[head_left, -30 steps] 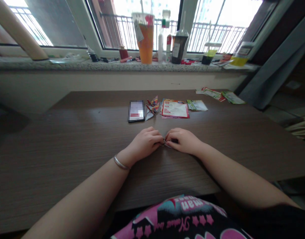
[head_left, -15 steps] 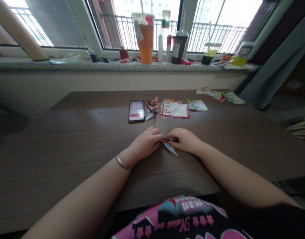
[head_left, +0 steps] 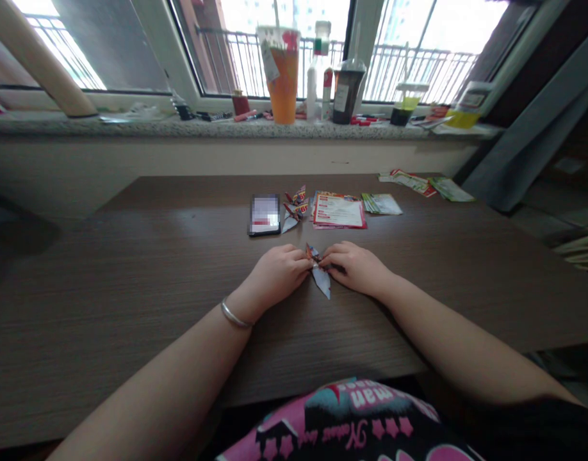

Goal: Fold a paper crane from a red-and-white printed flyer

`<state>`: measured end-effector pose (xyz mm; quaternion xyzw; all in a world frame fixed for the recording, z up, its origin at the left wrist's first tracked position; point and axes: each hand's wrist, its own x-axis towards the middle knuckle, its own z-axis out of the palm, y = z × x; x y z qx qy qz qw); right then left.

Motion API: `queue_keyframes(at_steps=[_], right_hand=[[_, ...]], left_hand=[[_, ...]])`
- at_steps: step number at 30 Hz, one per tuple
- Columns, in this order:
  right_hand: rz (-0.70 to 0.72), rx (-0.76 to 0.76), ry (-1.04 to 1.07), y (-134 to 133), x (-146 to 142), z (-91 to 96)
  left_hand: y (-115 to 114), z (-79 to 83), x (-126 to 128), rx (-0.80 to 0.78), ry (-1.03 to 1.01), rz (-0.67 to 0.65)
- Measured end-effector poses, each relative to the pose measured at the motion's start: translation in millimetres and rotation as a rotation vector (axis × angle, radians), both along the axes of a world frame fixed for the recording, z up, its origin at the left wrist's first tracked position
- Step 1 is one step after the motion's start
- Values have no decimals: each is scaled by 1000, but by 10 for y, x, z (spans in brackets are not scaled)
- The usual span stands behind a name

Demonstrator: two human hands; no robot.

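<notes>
Between my two hands is a small piece of folded paper (head_left: 321,282), pale on its near pointed end and printed in orange and dark colours at the far tip. My left hand (head_left: 284,269) pinches it from the left, fingertips on its middle. From the right, my right hand (head_left: 354,266) grips the same folded paper with thumb and fingers. Its middle is partly hidden by my fingertips. Just beyond lie printed folded paper pieces (head_left: 296,206) of a similar look, between a dark-framed phone or tablet (head_left: 265,214) and a stack of printed sheets (head_left: 339,210).
Green-and-white paper slips (head_left: 381,203) lie right of the stack, and more printed slips (head_left: 412,182) sit at the table's far right. Along the windowsill (head_left: 202,130) stand a tall cup of orange drink (head_left: 283,83), a dark drink cup (head_left: 346,93) and bottles. The brown table (head_left: 154,269) spreads around my arms.
The folded paper has turned between my hands: its pale point has swung left toward me, and its printed far tip now shows. Both hands stay close to it.
</notes>
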<state>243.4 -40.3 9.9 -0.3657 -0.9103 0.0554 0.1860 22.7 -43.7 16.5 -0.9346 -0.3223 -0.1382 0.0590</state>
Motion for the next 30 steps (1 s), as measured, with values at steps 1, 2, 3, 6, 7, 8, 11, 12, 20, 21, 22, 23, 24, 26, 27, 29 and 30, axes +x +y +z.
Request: queue_keyframes(at_steps=[1,2,3,6,7,8,11,12,20,21,22,23,24,26,27,29,30], right_hand=[[-5,13,-7,4,1,-1],[-7,28,-15,11,1,-2],[-2,48,-26,21,1,-3],[46,126,-90,61,-4,0],[64,152,-123,73,-7,3],[78,180,-158,81,-10,7],[79,255,-243,72,-26,19],[72,273,-258,58,-34,22],[55,303,-308,-43,-100,54],[54,300,-304,-40,-101,51],[54,294,-298,-34,-101,46],[52,286,-288,-24,-98,38],[48,274,-275,-13,-94,26],[35,241,-236,14,-81,-3],[27,222,-211,28,-73,-19],[11,176,-149,54,-56,-52],[4,149,-116,65,-47,-67]], left_hand=[[4,-11,-3,-11,-16,12],[9,-23,-7,-24,-35,23],[15,-36,-9,-39,-56,34],[36,-74,-17,-86,-120,46],[44,-87,-20,-103,-141,47],[52,-101,-23,-120,-161,48],[77,-140,-35,-165,-212,57],[86,-151,-40,-176,-224,58],[118,-168,-54,-192,-266,53],[116,-164,-52,-186,-268,41],[113,-159,-48,-180,-268,24],[109,-154,-44,-173,-266,7],[104,-148,-38,-165,-260,-10],[91,-134,-23,-149,-239,-32],[85,-127,-15,-142,-224,-36],[71,-109,-2,-129,-196,-33],[64,-98,4,-124,-184,-30]])
